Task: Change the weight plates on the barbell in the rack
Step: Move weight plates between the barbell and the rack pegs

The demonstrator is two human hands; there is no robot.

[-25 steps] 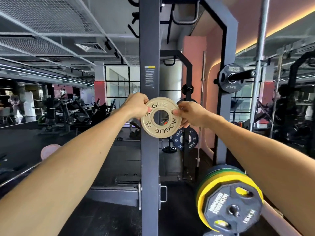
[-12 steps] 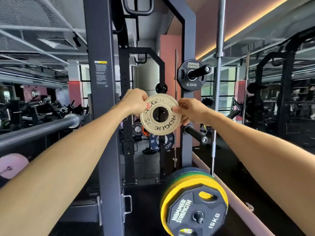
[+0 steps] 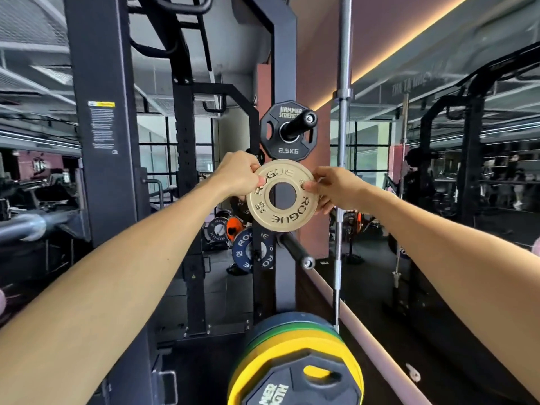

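Presently the small tan plate is held upright at arm's length, its rim pinched by the left hand and right hand. Just below it, an empty storage peg juts toward the viewer.

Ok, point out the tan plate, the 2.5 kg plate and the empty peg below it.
tan plate (image 3: 280,222), head view, lower face near the lettering
2.5 kg plate (image 3: 287,151), head view, bottom edge at its weight marking
empty peg (image 3: 293,248), head view, middle of the black shaft
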